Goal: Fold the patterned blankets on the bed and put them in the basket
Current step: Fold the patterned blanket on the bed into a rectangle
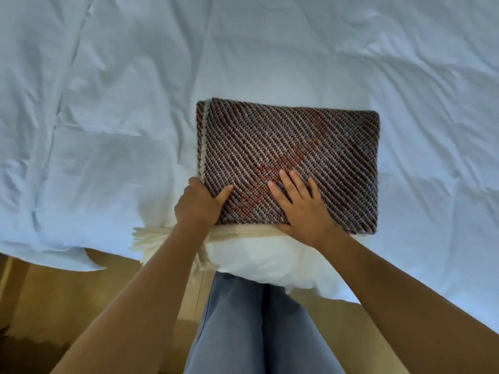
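— Where's the patterned blanket (289, 163)?
— Folded into a rectangle on the white bed (108, 103), near the six o'clock edge; cream fringe (143, 238) at eight o'clock.
— Hands?
— Left hand (199, 203) gripping the seven o'clock corner, thumb on top. Right hand (302, 206) pressed flat, fingers spread, holding nothing.

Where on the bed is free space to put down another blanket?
The white bedcover lies bare beyond the folded blanket, and to its left and right. The near edge is crowded: the left hand, right hand and cream fringe are there.
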